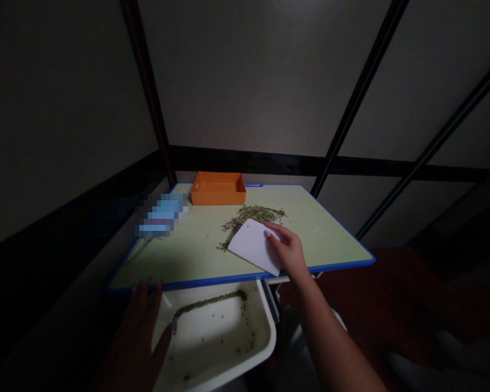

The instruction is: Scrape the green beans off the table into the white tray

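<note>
In my right hand (286, 247) is a flat white plastic scraper (253, 246) with a small hole near one corner, pinched between thumb and fingers. Its far edge lies against a scattered heap of small green-brown grains (255, 215) on the table, and its near corner reaches the table's front edge. My left hand (141, 332) is dark at the lower left, on the left side of a white tub (269, 332). Its thumb reaches inside the tub and its fingers lie along the outside. A line of the same grains runs along the tub's far inner side, with loose ones on its floor.
An orange open box (218, 197) stands at the back of the pale table (326, 239), which has a blue rim. A blurred light-blue object (161, 215) lies at its left edge. Panelled walls (245, 81) close in behind and to the left.
</note>
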`<state>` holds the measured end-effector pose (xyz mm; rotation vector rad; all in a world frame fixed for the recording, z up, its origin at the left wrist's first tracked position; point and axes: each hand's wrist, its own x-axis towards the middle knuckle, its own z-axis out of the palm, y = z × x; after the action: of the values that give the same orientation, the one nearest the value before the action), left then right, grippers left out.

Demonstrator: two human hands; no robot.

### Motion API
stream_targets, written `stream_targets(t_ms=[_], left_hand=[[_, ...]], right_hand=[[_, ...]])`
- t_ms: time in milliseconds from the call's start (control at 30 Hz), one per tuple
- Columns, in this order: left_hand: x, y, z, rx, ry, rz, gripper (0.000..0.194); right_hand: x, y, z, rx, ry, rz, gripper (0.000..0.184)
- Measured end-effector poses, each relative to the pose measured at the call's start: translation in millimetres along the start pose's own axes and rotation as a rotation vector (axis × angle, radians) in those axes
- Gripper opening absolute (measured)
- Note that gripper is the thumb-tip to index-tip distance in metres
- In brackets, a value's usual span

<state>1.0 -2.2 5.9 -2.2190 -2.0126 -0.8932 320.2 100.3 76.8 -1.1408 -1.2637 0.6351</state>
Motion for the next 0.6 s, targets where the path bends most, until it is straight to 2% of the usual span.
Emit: stream_targets(t_ms=[200,600], left_hand=[[-1.7,0.4,-0.3,0.045,0.023,0.016,0.066],[-2.6,2.7,4.0,0.049,0.045,0.013,0.065]], right_hand=[[-2.1,2.6,4.6,-0.059,-0.031,-0.005,0.029],[-1.1,0.5,7.1,-0.111,-0.009,0.006,0.031]])
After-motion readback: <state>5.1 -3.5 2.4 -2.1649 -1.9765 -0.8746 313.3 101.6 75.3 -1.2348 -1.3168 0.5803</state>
